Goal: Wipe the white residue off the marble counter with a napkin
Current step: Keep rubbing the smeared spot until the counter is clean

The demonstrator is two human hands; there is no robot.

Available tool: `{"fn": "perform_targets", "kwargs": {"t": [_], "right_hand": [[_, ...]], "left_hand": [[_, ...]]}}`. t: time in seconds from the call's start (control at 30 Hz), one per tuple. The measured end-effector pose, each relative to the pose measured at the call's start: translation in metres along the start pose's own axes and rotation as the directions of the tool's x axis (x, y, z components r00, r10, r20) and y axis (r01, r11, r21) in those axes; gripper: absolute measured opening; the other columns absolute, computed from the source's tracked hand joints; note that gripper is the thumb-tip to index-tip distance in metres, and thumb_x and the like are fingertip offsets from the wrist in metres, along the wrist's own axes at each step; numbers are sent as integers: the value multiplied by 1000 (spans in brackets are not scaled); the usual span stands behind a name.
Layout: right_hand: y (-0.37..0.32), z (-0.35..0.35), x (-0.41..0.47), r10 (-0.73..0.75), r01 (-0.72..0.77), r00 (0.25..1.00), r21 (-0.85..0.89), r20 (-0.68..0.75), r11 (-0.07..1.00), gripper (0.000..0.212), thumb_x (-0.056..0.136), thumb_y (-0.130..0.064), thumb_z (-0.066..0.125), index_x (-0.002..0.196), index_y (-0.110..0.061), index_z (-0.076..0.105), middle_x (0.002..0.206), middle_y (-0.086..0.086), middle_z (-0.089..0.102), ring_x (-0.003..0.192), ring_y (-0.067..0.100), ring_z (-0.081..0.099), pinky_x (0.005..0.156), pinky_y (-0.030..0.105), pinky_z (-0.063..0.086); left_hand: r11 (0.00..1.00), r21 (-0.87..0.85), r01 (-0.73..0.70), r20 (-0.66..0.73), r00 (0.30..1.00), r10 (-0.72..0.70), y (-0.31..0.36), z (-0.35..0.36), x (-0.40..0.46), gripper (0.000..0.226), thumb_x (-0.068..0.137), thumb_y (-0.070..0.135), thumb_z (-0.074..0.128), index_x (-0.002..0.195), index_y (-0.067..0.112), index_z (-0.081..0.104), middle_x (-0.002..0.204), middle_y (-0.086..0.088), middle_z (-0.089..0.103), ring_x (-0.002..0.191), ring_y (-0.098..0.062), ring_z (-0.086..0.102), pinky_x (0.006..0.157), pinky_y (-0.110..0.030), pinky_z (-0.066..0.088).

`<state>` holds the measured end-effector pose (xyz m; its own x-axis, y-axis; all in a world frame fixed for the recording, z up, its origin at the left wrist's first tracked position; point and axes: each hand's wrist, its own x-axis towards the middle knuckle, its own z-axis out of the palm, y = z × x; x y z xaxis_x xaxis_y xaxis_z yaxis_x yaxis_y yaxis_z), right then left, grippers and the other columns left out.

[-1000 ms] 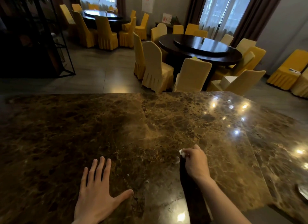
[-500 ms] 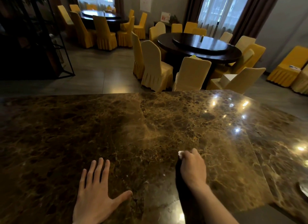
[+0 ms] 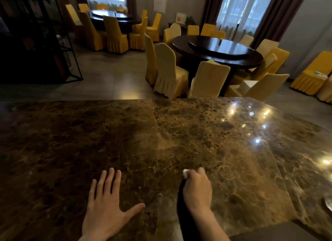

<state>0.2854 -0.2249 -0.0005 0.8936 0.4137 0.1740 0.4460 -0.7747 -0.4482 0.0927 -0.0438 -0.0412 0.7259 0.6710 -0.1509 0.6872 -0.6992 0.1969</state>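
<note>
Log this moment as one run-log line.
phase: wiping | right hand: closed on napkin, on counter | left hand: flat, fingers spread, bracing | whitish haze: between hands, near edge

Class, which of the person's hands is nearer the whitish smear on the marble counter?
Right. The right hand, clutching the napkin, sits at the smear's edge; the left hand lies flat, farther left.

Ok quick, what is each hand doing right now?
Left hand: open, flat on the counter, holding nothing.
Right hand: closed on the napkin, pressing it on the counter.
</note>
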Motion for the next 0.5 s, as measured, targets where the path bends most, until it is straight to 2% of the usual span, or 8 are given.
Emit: {"fn": "perform_targets", "kwargs": {"t": [0.07,0.13,0.2,0.27,0.33,0.4,0.5], "right_hand": [[-17,10,-24,-150,144,984,69,98,987,12,95,-22,61,88,-24,70,81,-8,42,69,15,49,60,26,35],[-12,7,-34,-299,282,934,111,197,953,17,96,-32,56,83,-24,65,80,-11,40,69,15,51,57,29,37],[8,-5,-17,-336,324,908,88,249,942,23,94,-36,54,83,-22,68,78,-11,44,71,15,55,60,31,43],[30,-21,8,-230,235,953,2,198,972,22,94,-32,59,80,-21,72,77,-10,49,73,16,56,64,31,42],[50,-34,31,-38,42,997,-57,73,997,19,95,-23,61,85,-20,77,80,-3,52,77,25,60,65,33,42],[59,-35,42,102,-102,995,-69,-4,992,20,95,-13,59,92,-16,79,83,3,54,78,32,61,64,36,46],[30,-21,35,122,-123,992,-34,-45,992,20,96,-12,57,91,-13,76,83,1,52,71,24,56,65,36,49]], "left_hand": [[1000,-8,-4,-3,1000,4,-2,0,2,139,52,115,5,155,28,-30,165,6,-36,152,-17,-37,129,-50,-19],[1000,-7,-6,0,1000,6,-2,1,2,138,52,115,4,155,29,-30,165,6,-36,151,-17,-37,129,-50,-18],[1000,-8,-5,-8,1000,5,-1,1,1,139,51,115,4,155,29,-30,165,6,-36,151,-17,-37,129,-50,-19],[1000,-6,-5,-12,1000,5,-1,2,1,139,51,115,4,155,30,-30,165,6,-36,151,-17,-38,128,-50,-19],[1000,-8,-5,-15,1000,5,-1,2,1,139,51,115,4,155,29,-29,165,6,-36,152,-18,-37,129,-51,-18],[1000,-8,-6,-13,1000,6,-1,3,1,139,51,115,4,155,29,-30,164,6,-37,151,-18,-37,129,-50,-17],[1000,-19,-9,-31,999,8,-1,4,2,138,53,115,6,156,28,-27,166,5,-33,153,-17,-35,129,-50,-17]]}}
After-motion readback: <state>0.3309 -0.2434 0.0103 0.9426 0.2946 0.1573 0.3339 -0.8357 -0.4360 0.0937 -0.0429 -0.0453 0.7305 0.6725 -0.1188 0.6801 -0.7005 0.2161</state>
